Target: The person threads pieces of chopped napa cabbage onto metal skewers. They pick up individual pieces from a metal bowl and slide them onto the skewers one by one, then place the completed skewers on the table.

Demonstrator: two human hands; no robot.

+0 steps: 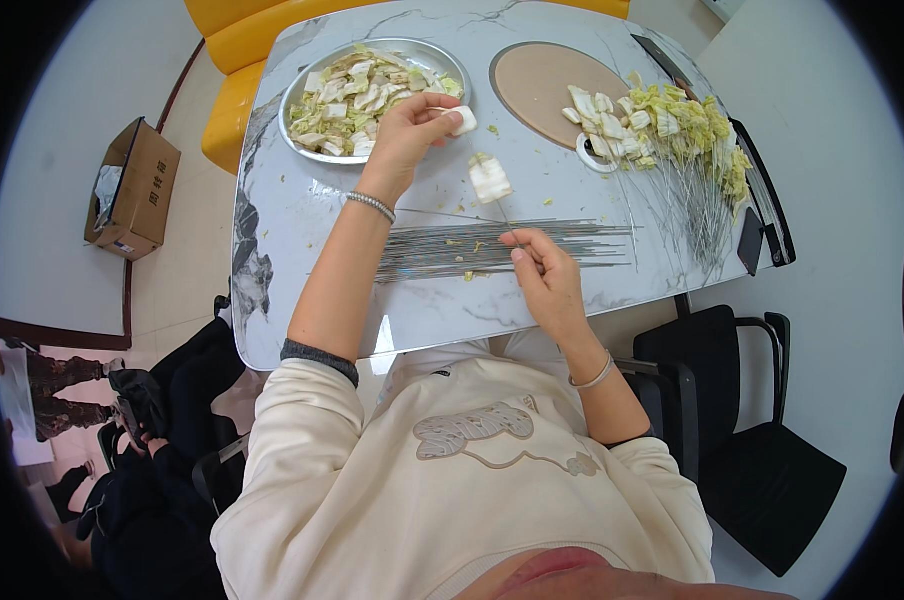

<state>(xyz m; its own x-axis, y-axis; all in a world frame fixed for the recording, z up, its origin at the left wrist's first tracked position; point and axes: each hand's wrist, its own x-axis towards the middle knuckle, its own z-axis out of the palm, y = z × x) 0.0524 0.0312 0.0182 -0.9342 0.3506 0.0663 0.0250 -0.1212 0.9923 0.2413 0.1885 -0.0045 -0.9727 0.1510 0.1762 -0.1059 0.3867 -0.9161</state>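
My right hand [545,274] grips a thin metal skewer [505,214] near its lower end. A piece of pale cabbage [489,178] is threaded on that skewer. Between the fingers of my left hand [414,131] is another white cabbage piece [464,120], at the skewer's upper end; whether the tip pierces it cannot be told. Just beyond my left hand stands a round metal tray [285,112] of cut cabbage leaves [347,90]. Many bare metal skewers [452,247] lie side by side under my hands. To the right, loaded skewers [692,202] lie in a heap, their cabbage ends [669,120] away from me.
A round tan board [549,82] lies at the back, partly under the cabbage. A white ring-shaped thing [593,156] and a dark phone-like object [750,240] are on the marble-patterned table [422,315]. A black chair [759,465] stands right; a seated person [151,480] is at left.
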